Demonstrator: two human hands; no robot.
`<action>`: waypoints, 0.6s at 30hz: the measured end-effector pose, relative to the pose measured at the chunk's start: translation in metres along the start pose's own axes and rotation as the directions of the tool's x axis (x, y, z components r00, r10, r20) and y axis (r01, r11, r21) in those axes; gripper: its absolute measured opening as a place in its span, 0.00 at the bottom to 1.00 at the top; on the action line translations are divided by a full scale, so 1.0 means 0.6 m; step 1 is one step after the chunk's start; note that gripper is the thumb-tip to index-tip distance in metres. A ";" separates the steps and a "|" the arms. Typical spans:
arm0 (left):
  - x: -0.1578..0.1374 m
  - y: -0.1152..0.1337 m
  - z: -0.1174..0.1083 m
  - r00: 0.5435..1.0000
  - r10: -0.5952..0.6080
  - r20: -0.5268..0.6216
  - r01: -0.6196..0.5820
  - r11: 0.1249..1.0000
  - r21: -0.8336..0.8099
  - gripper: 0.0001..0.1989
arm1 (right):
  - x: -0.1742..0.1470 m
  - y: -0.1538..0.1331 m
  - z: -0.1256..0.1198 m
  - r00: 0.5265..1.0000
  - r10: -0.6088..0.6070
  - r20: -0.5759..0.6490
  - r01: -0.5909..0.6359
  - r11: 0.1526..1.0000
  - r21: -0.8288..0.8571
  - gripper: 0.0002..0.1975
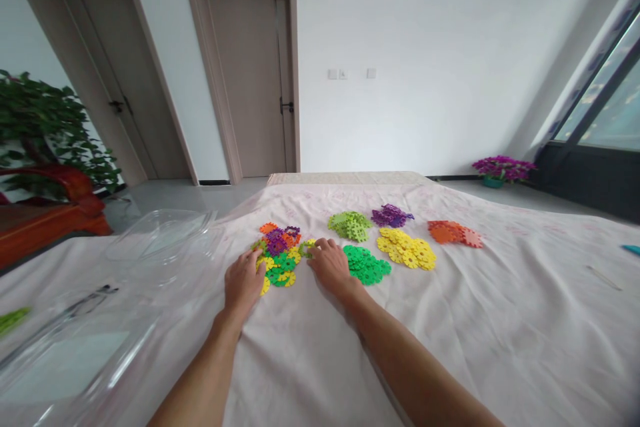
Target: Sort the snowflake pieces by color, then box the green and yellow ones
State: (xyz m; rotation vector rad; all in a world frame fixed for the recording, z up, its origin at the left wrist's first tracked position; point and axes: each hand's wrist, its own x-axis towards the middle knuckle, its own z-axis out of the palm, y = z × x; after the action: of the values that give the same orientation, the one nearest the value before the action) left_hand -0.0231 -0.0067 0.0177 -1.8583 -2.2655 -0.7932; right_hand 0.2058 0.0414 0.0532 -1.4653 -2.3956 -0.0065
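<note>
A mixed pile of plastic snowflake discs in purple, orange, yellow and green lies on the cloth between my hands. My left hand rests at the pile's left edge, fingers curved and apart, fingertips by the yellow discs. At the right edge, my right hand has its bent fingers on a light green disc; a bit of yellow shows beside it. Its fingertips are partly hidden. Just right of that hand sits a pile of green discs, with a light green pile behind it.
Yellow discs, purple discs and orange discs form separate piles to the right. Clear plastic containers stand on the left, near a transparent lid. The pink-white tablecloth is wrinkled. A thin stick lies far right.
</note>
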 end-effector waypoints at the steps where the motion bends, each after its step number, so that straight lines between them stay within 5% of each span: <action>1: 0.000 0.000 0.000 1.000 0.002 -0.004 -0.002 1.000 0.002 0.20 | 0.002 0.003 0.004 1.000 -0.003 0.020 0.004 1.000 -0.020 0.12; 7: 0.001 -0.003 0.003 1.000 0.013 -0.010 -0.013 1.000 0.013 0.20 | 0.005 0.011 0.008 1.000 -0.019 -0.008 0.019 0.999 0.025 0.12; 12: 0.000 -0.003 0.004 1.000 0.003 -0.006 -0.003 1.000 0.009 0.20 | 0.012 0.043 -0.014 0.965 0.195 -0.176 -0.110 0.909 0.402 0.14; 14: 0.001 -0.002 0.003 1.000 -0.001 -0.006 0.001 1.000 0.005 0.20 | 0.020 0.065 -0.018 0.929 0.341 -0.143 -0.188 0.769 0.611 0.13; 18: 0.001 -0.001 0.002 1.000 -0.003 -0.001 0.003 1.000 0.005 0.20 | 0.039 0.110 -0.012 0.822 0.569 0.000 -0.207 0.300 0.931 0.12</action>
State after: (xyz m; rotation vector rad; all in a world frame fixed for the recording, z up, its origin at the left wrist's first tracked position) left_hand -0.0235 -0.0057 0.0164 -1.8528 -2.2675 -0.7885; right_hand 0.2551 0.0915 0.0560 -1.2384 -1.2075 0.9591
